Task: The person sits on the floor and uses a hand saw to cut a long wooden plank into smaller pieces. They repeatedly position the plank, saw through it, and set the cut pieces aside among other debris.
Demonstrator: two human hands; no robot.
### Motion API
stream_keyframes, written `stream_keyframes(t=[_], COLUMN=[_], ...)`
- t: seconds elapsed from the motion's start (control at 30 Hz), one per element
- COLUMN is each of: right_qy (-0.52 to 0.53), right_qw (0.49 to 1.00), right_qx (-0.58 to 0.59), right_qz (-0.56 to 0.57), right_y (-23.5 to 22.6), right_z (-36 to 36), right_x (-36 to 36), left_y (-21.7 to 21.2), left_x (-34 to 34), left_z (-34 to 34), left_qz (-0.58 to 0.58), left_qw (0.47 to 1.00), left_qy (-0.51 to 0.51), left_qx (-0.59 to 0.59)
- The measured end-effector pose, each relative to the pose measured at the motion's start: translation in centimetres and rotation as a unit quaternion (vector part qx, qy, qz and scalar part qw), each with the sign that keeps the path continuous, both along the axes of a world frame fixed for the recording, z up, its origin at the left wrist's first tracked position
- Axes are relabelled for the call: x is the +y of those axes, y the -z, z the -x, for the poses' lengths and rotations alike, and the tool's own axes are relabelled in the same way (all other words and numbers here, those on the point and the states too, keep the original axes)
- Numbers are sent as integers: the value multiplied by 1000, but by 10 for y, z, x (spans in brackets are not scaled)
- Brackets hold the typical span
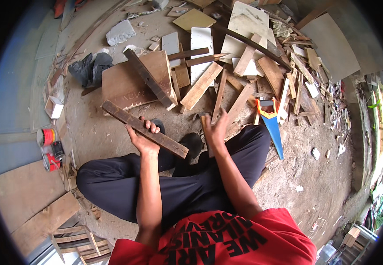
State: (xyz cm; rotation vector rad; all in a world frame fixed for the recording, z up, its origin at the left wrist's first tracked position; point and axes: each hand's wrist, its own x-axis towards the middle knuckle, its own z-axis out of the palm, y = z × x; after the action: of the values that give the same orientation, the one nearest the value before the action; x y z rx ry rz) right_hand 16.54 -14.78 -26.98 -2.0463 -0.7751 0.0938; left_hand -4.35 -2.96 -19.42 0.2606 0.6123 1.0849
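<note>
Red shirt, dark trousers; seated on dirt floor (315, 176). L hand (141, 138): fingers wrapped round dark wood batten (143, 129), mid-length, above knees. R hand (214, 129): fingers spread, empty. Advice: add R hand for steadier hold. Saw (271, 123) near R.

The person wears a red T-shirt (226, 240) with large black block lettering printed across the chest, its short sleeves ending above the elbow. Both forearms are bare, as are the left hand (142, 137) and right hand (214, 129), with no gloves, watch or rings visible. The trousers (112, 185) are loose, plain and dark, nearly black.
</note>
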Motion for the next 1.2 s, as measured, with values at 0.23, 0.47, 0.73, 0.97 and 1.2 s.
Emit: stream_keyframes(t=[0.23,0.47,0.73,0.97,1.2], right_qy=[-165,-192,-233,-384,-403], right_qw=[986,965,963,921,914], right_qx=[-7,-130,-135,62,40], right_qz=[-31,119,32,5,28], right_y=[-77,-75,-88,-173,-163], right_z=[35,58,43,77,112], right_x=[99,166,155,30,-9], left_y=[5,12,2,-25,-45], left_x=[3,2,3,5,-8], left_z=[-1,6,18,25,12], left_qz=[55,89,98,10,-5], left_qw=[996,993,992,996,998], left_qy=[-32,-62,-80,-84,-64], left_qx=[65,50,11,-22,-9])
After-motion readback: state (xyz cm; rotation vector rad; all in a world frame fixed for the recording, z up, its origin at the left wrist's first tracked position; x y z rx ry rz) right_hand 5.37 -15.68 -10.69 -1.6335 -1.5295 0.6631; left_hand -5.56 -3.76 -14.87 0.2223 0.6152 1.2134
